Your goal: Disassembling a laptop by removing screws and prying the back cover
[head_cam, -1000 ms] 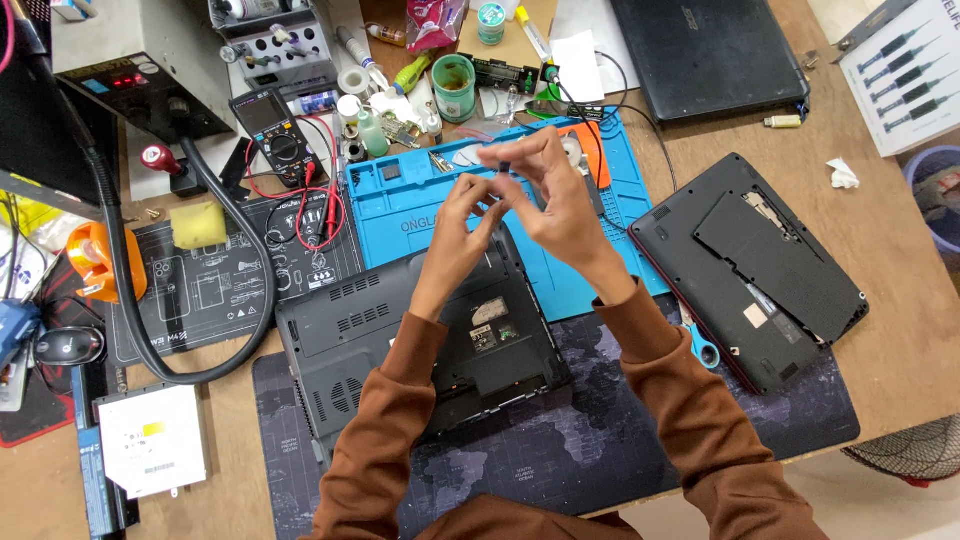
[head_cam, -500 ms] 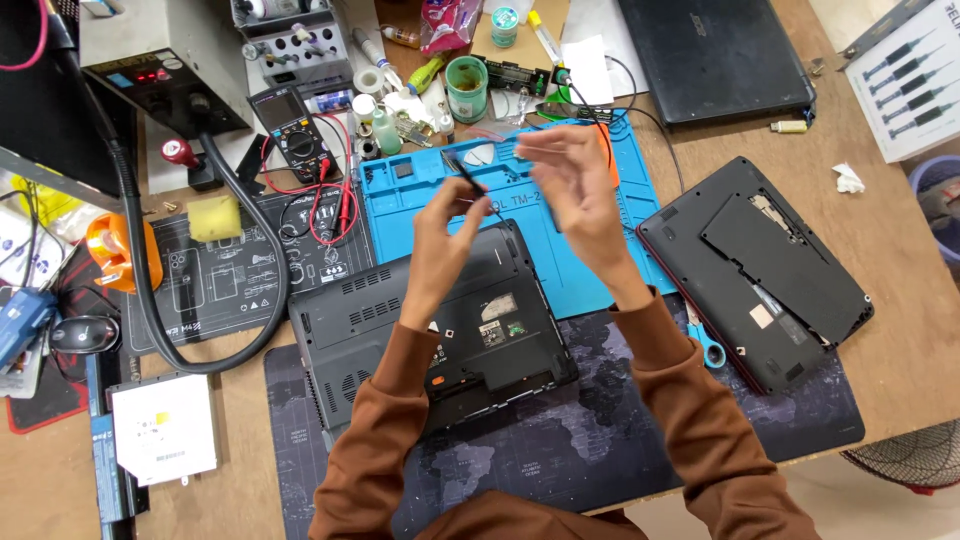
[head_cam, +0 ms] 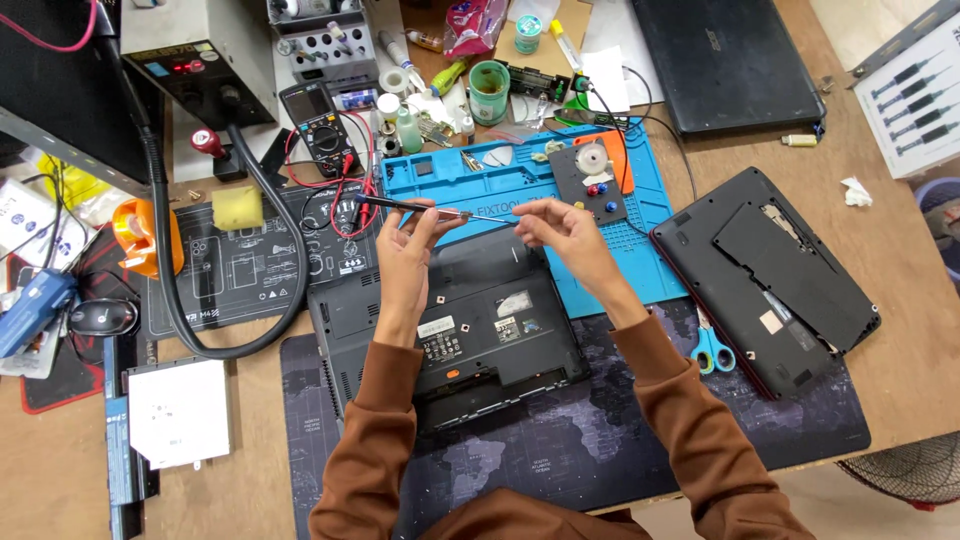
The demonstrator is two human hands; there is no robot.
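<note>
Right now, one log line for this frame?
left hand: holds thin black screwdriver | right hand: fingertips at its tip | beneath: upturned laptop base | behind: blue mat

- Screwdriver (head_cam: 405,205) above the upturned laptop (head_cam: 450,330): matt black handle, thin bright metal shaft.
- The laptop: matt dark plastic.
- Blue mat (head_cam: 480,185) behind it: smooth, rubbery.
- Table (head_cam: 900,380): bare wood.
- Sleeves (head_cam: 385,420): brown cloth.
</note>
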